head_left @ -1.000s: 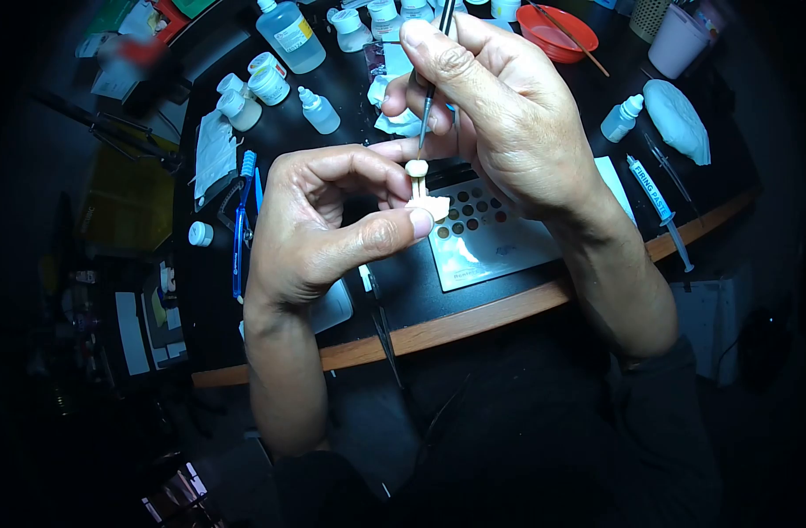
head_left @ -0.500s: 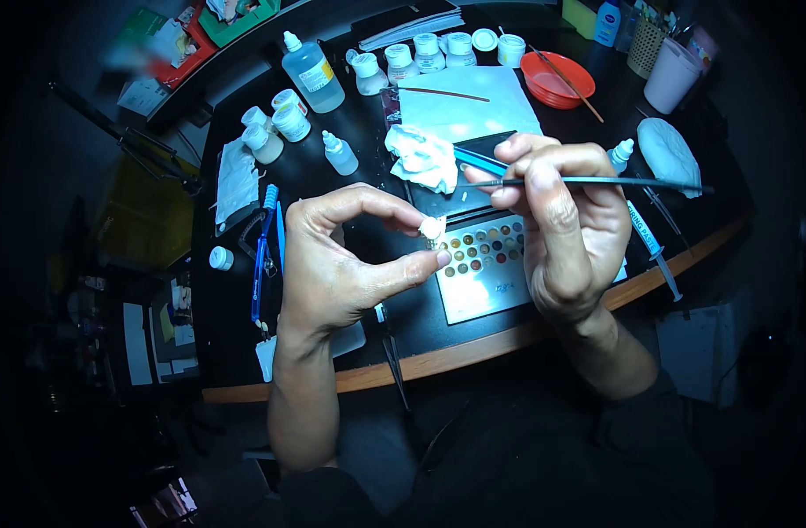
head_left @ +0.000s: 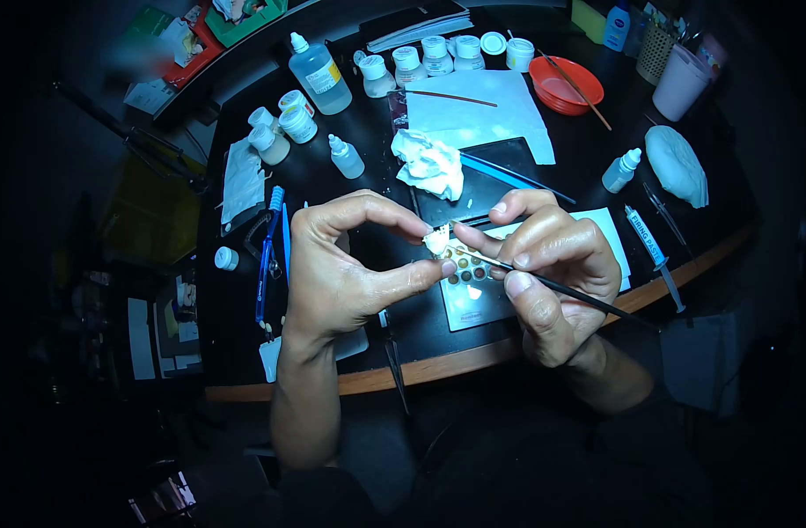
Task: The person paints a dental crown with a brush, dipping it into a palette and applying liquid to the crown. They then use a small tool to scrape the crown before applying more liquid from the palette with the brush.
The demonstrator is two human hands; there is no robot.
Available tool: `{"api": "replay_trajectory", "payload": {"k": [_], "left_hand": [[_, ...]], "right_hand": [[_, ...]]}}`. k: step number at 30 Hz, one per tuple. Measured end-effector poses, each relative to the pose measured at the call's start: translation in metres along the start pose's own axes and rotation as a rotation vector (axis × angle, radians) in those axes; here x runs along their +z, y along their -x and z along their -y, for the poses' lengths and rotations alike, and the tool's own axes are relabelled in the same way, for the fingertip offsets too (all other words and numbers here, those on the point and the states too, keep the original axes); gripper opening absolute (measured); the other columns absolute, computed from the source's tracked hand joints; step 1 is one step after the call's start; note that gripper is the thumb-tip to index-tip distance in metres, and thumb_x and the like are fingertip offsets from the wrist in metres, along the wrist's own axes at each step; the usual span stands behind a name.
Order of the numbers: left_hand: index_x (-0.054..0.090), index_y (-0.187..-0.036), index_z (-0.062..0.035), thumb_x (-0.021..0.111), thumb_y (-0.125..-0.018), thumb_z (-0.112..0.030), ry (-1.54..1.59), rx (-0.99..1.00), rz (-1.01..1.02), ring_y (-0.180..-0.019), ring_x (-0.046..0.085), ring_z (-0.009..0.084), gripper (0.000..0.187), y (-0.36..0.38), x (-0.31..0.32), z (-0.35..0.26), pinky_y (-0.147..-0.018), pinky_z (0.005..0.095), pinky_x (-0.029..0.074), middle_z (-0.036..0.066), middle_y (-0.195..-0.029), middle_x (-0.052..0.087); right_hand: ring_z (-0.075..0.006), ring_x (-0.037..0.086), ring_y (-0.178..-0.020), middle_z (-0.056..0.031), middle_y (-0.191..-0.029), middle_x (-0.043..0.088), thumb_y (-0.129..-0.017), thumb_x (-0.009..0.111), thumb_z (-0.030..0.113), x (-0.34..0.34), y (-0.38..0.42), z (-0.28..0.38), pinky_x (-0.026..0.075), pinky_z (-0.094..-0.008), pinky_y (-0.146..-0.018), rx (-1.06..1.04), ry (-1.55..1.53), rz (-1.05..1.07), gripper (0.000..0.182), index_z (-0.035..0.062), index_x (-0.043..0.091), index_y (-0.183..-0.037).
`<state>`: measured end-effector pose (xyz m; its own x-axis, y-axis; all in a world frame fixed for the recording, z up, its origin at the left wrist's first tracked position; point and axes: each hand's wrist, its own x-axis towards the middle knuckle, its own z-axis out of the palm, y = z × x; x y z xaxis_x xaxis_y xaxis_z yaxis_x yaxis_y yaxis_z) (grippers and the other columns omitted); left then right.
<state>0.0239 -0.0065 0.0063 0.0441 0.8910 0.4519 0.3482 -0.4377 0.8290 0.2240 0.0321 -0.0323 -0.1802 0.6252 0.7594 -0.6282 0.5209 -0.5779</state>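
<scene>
2 hands work above the black table, the left hand pinching a small white dental piece between thumb and forefinger over the colour palette, the right hand gripping a thin brush whose tip touches that piece.

Single head-worn view, steeply down and close over the desk, edges perhaps vignetted.

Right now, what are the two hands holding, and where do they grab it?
The left hand pinches a small white tooth piece between thumb and forefinger. The right hand holds a thin black brush near its front end.
</scene>
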Motion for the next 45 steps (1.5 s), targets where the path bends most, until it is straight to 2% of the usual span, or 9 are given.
{"api": "replay_trajectory", "payload": {"k": [8,12,15,17,21,26,35,38,45], "left_hand": [[0.076,-0.083,-0.0013,0.092,-0.062,-0.009,0.022,-0.018,0.018,-0.076,0.068,0.0116,0.028,0.0018,-0.0007,0.0032,-0.073,0.0221,0.05,0.008,-0.079,0.073],[0.076,-0.086,0.0001,0.092,-0.064,-0.008,0.128,-0.109,0.038,-0.076,0.069,0.0125,0.028,0.0022,0.0009,-0.0009,-0.073,0.0231,0.051,0.009,-0.079,0.074],[0.075,-0.087,0.0022,0.091,-0.067,-0.006,0.222,-0.184,0.055,-0.076,0.07,0.0128,0.027,0.0017,0.0011,-0.0034,-0.073,0.0238,0.053,0.01,-0.079,0.074],[0.075,-0.088,0.0036,0.09,-0.068,-0.004,0.298,-0.254,0.059,-0.075,0.07,0.0129,0.026,0.0019,0.0016,-0.0062,-0.072,0.0241,0.054,0.01,-0.079,0.074],[0.074,-0.088,0.0049,0.089,-0.07,-0.003,0.307,-0.2,0.085,-0.076,0.07,0.0125,0.024,0.0019,-0.0002,-0.0005,-0.072,0.0239,0.054,0.01,-0.079,0.073],[0.074,-0.087,0.0042,0.088,-0.071,-0.003,0.303,-0.186,0.101,-0.076,0.069,0.0116,0.023,0.0024,-0.0012,0.0035,-0.072,0.0235,0.053,0.01,-0.08,0.074],[0.075,-0.087,0.0038,0.087,-0.073,-0.003,0.318,-0.24,0.098,-0.078,0.068,0.0113,0.019,0.0026,-0.0007,0.0003,-0.073,0.0237,0.052,0.01,-0.081,0.073],[0.074,-0.087,0.0044,0.085,-0.075,-0.003,0.338,-0.234,0.092,-0.073,0.066,0.0103,0.018,0.0023,0.0009,-0.001,-0.069,0.0226,0.051,0.01,-0.081,0.073],[0.072,-0.09,0.0066,0.081,-0.079,-0.001,0.404,-0.319,0.094,-0.067,0.063,0.0094,0.016,0.0038,-0.0003,-0.0056,-0.059,0.0215,0.048,0.011,-0.079,0.071]], "right_hand": [[-0.0267,0.056,-0.108,-0.0155,-0.086,0.059,-0.079,0.058,-0.009,-0.0009,-0.0001,-0.0015,0.061,-0.0428,-0.09,-0.085,0.075,0.028,0.015,-0.0054,0.054,-0.093],[-0.0264,0.055,-0.107,-0.0159,-0.086,0.059,-0.08,0.057,-0.01,0.0,-0.0007,-0.0023,0.062,-0.0426,-0.089,-0.093,0.093,0.022,0.016,-0.0054,0.053,-0.095],[-0.0251,0.051,-0.105,-0.0151,-0.086,0.055,-0.083,0.05,-0.008,0.0027,-0.0026,0.002,0.061,-0.0506,-0.09,-0.058,0.149,0.036,0.014,-0.0013,0.049,-0.095],[-0.0256,0.052,-0.105,-0.0151,-0.087,0.055,-0.082,0.051,-0.01,0.0028,-0.0022,0.0009,0.061,-0.0497,-0.089,-0.073,0.168,0.034,0.016,-0.001,0.049,-0.096],[-0.0266,0.053,-0.106,-0.0149,-0.087,0.057,-0.081,0.054,-0.014,-0.0002,-0.0029,0.0022,0.062,-0.0483,-0.089,-0.127,0.282,0.09,0.021,0.0001,0.051,-0.097],[-0.0301,0.065,-0.096,-0.0115,-0.082,0.063,-0.071,0.07,-0.014,0.0045,-0.0027,0.0013,0.064,-0.0374,-0.079,-0.199,0.407,0.004,0.022,0.0,0.059,-0.083],[-0.0299,0.065,-0.096,-0.0108,-0.082,0.064,-0.069,0.071,-0.014,0.0038,-0.0043,0.0014,0.064,-0.0368,-0.078,-0.239,0.45,0.019,0.023,0.0008,0.059,-0.082],[-0.0261,0.06,-0.099,-0.0132,-0.085,0.065,-0.076,0.065,-0.014,0.0021,-0.004,0.0042,0.064,-0.0402,-0.082,-0.22,0.441,0.07,0.022,0.0009,0.057,-0.09],[-0.0297,0.066,-0.093,-0.0105,-0.081,0.064,-0.07,0.07,-0.013,0.0055,-0.0027,0.0013,0.062,-0.0359,-0.078,-0.217,0.437,-0.018,0.021,0.0005,0.059,-0.081]]}}
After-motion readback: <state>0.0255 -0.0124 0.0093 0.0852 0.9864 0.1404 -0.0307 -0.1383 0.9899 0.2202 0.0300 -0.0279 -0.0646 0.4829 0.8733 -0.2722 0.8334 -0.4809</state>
